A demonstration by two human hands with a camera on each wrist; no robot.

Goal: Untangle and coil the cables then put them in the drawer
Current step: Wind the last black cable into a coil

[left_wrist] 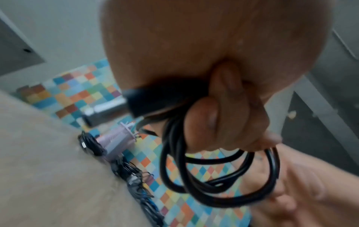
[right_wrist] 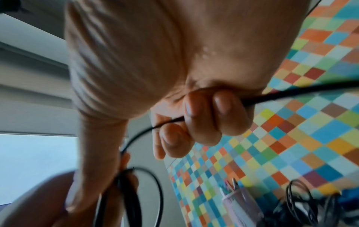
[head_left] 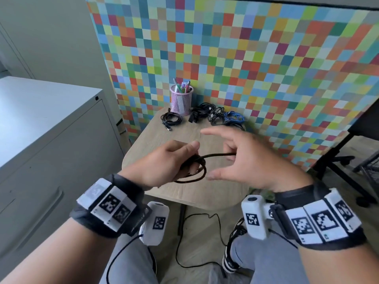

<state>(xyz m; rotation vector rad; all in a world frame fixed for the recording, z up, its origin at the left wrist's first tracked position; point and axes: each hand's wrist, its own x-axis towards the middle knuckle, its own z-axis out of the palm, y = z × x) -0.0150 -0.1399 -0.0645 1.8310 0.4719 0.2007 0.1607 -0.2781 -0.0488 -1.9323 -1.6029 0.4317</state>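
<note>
Coiling the black cable (head_left: 192, 167) mid-air over the desk (head_left: 205, 191), left hand (head_left: 164, 160) clenched round the loops, right hand (head_left: 246, 158) pinching the free run, next wrap needing slack fed across.

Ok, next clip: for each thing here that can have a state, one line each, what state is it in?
black cable: partly coiled, loops in the left hand, a free strand running to the right hand
left hand: grips the loops
right hand: curled fingers hold the strand, index finger and thumb extended
small black coil: coiled, on the table
cable pile: black and blue, bunched together
pen cup: upright, holding pens
cabinet drawer: closed
</note>
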